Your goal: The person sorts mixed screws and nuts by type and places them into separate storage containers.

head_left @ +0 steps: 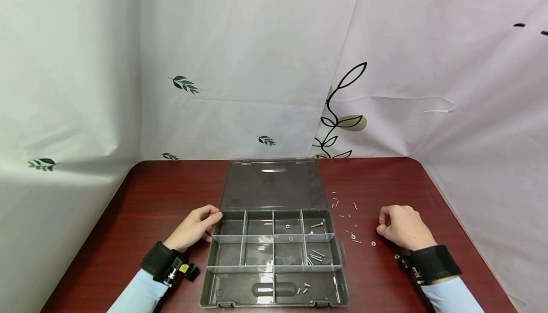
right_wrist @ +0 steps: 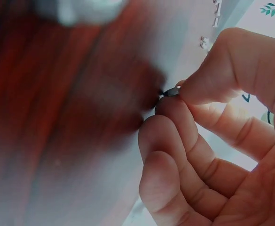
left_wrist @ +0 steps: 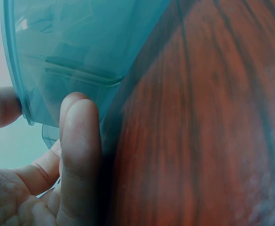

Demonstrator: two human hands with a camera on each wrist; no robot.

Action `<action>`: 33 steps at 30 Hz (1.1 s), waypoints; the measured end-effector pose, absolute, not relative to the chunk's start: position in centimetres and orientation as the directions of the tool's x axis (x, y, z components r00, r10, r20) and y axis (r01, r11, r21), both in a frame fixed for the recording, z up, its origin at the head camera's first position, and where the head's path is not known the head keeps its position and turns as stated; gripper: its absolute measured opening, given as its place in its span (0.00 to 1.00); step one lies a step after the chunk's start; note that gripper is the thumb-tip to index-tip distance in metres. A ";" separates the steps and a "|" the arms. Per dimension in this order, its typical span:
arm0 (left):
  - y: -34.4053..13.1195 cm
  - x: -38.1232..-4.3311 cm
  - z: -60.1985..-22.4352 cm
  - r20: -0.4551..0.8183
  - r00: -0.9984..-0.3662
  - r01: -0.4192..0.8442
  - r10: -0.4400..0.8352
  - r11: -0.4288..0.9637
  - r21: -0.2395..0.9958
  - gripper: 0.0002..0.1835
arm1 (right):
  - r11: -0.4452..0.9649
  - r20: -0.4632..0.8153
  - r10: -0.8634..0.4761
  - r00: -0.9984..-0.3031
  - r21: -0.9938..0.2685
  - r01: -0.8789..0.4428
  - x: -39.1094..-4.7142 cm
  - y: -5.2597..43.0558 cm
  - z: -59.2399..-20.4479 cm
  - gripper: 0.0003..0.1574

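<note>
A grey see-through compartment box (head_left: 274, 307) lies on the table with its lid (head_left: 274, 184) folded back. My left hand (head_left: 192, 227) holds the box's far left corner; in the left wrist view the thumb (left_wrist: 3, 107) is at the rim and a finger (left_wrist: 81, 136) lies along the outer wall. Right of the box, my right hand (head_left: 406, 227) is low over the table. Between its thumb and a fingertip it pinches a small metal nut (right_wrist: 171, 92), mostly covered by the fingers. Screws (head_left: 317, 257) lie in the right-hand compartments, and a nut (head_left: 288, 226) sits in another.
Several loose small screws (head_left: 357, 241) and a nut (head_left: 374, 243) are scattered on the dark red wooden table (head_left: 171, 184) between the box and my right hand. White patterned cloth (head_left: 239, 65) hangs behind the table and along its sides.
</note>
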State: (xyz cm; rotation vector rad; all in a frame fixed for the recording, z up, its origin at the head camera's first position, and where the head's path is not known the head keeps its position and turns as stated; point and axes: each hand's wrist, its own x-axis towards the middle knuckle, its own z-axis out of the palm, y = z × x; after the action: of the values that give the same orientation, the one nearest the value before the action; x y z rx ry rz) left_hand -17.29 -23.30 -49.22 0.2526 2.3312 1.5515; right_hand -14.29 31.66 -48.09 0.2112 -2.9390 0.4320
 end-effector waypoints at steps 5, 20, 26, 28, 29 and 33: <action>-23.2 -17.2 -49.0 -0.171 -0.929 -0.031 0.329 0.389 0.921 0.26 | 0.951 0.177 -0.108 -0.978 -0.270 -0.154 -14.3 31.7 -48.0 0.15; -23.3 -17.3 -49.2 -0.177 -0.930 -0.037 0.323 0.397 0.917 0.27 | 0.953 0.191 -0.113 -0.975 -0.255 -0.161 -14.3 31.7 -48.1 0.14; -23.3 -17.2 -49.1 -0.172 -0.929 -0.032 0.327 0.393 0.919 0.27 | 0.952 0.182 -0.115 -0.976 -0.262 -0.161 -14.3 31.8 -48.1 0.12; -23.3 -17.2 -49.1 -0.170 -0.929 -0.030 0.328 0.392 0.919 0.26 | 0.952 0.174 -0.118 -0.978 -0.259 -0.161 -14.3 31.8 -48.2 0.12; -23.3 -17.2 -49.1 -0.169 -0.929 -0.029 0.328 0.392 0.919 0.26 | 0.952 0.172 -0.120 -0.978 -0.259 -0.162 -14.3 31.8 -48.2 0.13; -23.3 -17.1 -49.0 -0.168 -0.929 -0.028 0.328 0.392 0.920 0.26 | 0.948 0.181 -0.128 -0.975 -0.268 -0.174 -14.3 31.7 -48.0 0.14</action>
State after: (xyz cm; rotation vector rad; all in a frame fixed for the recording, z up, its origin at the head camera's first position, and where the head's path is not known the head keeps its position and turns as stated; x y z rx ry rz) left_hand -17.15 -23.26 -49.01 0.2619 2.3319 1.5503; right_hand -14.28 31.69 -48.04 0.2294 -2.9403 0.4261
